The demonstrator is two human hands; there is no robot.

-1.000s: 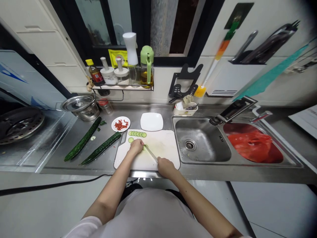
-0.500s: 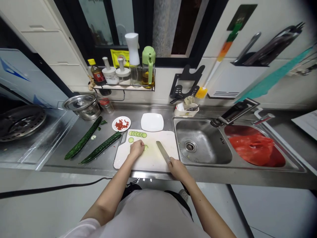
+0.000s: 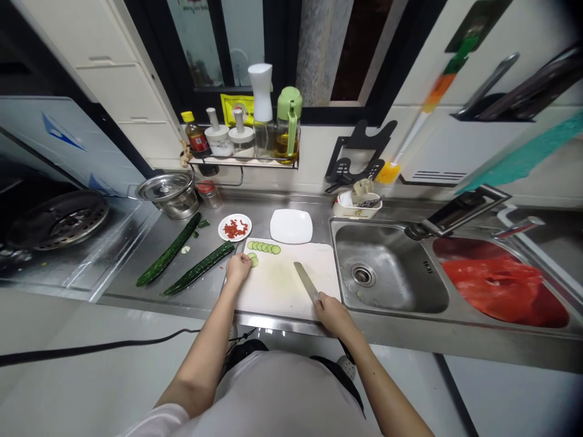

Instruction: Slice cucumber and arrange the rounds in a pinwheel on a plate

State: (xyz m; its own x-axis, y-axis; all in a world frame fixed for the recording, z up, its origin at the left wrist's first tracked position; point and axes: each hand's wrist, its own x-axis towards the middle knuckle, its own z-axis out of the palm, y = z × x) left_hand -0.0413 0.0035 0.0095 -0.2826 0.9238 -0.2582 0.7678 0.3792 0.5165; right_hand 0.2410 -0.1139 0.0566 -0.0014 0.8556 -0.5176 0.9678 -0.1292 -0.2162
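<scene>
Closest to the camera it's the pale shirt and two bare forearms reaching over the near edge of the steel desk (image 3: 122, 262). The right hand (image 3: 333, 314) has its grip closed round the handle of a knife (image 3: 306, 283), blade angled away and a bit left over the right half of the white cutting board (image 3: 273, 294) (can't tell if the blade actually touches it). The left hand (image 3: 237, 268) is at the board's left edge, fingertips right at a couple of cucumber slices (image 3: 254, 261); can't tell whether that grip is pinching them or just touching. Slightly farther back, a neat overlapping row of slices (image 3: 264, 247) lies along the far left part of the board. Off to the left, two long dark green cucumbers (image 3: 199, 269) lie slanted on the desk. Beyond the board there's a small round plate (image 3: 221, 231) with chopped red bits (image 3: 235, 229), and right of it a squarish white plate (image 3: 291, 226). Way over right, a red plastic bag (image 3: 494, 285) sits in the second sink basin. Farther back left is a lidded steel pot (image 3: 180, 204), then a wall shelf (image 3: 241, 162) lined with bottles and jars.
</scene>
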